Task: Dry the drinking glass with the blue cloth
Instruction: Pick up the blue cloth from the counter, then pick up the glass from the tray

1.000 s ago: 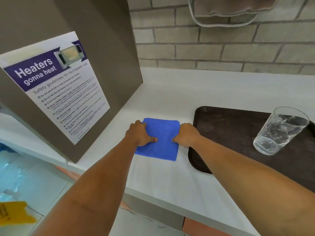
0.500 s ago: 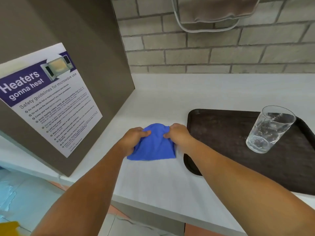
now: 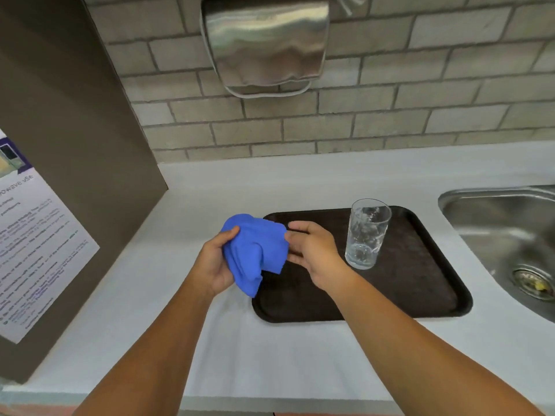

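The blue cloth (image 3: 255,253) hangs bunched in the air above the counter, at the left end of the tray. My left hand (image 3: 214,262) grips its left side with the thumb on top. My right hand (image 3: 312,253) touches the cloth's right edge with its fingers spread, and I cannot tell whether it pinches the fabric. The drinking glass (image 3: 366,234) stands upright on the dark brown tray (image 3: 420,292), wet with droplets, just right of my right hand and apart from it.
A white counter (image 3: 240,355) carries the tray. A steel sink (image 3: 507,235) with a drain lies at the right. A metal dispenser (image 3: 267,40) hangs on the brick wall. A brown cabinet panel with a microwave poster (image 3: 33,250) stands at the left.
Both hands lifted the cloth off the counter, and it went from flat to bunched. The view swung up and right, bringing the sink into sight.
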The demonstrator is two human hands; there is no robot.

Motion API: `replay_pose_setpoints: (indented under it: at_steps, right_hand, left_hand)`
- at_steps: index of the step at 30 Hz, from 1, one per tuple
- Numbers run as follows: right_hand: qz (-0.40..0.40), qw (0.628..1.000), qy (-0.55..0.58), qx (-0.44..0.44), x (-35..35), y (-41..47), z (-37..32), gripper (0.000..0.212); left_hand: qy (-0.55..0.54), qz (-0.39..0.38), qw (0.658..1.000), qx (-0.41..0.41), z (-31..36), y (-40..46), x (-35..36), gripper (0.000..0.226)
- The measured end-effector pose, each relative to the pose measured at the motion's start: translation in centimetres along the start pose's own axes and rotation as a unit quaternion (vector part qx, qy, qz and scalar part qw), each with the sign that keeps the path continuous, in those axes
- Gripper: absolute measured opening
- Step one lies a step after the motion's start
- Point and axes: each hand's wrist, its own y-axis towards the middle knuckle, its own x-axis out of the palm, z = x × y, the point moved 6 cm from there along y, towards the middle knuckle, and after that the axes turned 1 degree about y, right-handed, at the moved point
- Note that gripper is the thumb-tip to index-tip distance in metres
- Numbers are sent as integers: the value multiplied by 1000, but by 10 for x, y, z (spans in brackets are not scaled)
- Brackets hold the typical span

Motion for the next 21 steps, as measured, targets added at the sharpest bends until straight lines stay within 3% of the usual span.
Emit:
replay_pose_setpoints:
  at_steps: [4, 6, 8, 10, 12, 14, 16, 21]
  right_hand:
    - [155, 978, -124, -59, -76, -20, 4, 7]
    - [269, 947, -146, -101, -118, -32, 8, 19]
    - [320, 923, -162, -141, -149, -35, 8, 43]
    - [277, 934, -176, -141, -164, -19, 8, 85]
    - [204, 957, -164, -126, -170, 3, 5, 110]
    - [142, 969, -160, -123, -175, 21, 3, 109]
    - [99, 973, -168, -122, -180, 34, 5, 96]
    - [50, 975, -170, -133, -187, 39, 3, 73]
  left_hand:
    - [35, 11, 999, -4, -15, 13, 33, 54]
    - [56, 2, 998, 6, -21, 18, 49, 55]
    - [71, 0, 997, 12, -26, 22, 62, 54]
    - [92, 8, 996, 17, -29, 25, 72, 50]
    - [114, 21, 993, 19, -33, 28, 79, 47]
    - [138, 35, 990, 22, -34, 29, 83, 42]
    - [152, 42, 987, 30, -34, 29, 85, 40]
    - [161, 46, 986, 26, -32, 26, 84, 40]
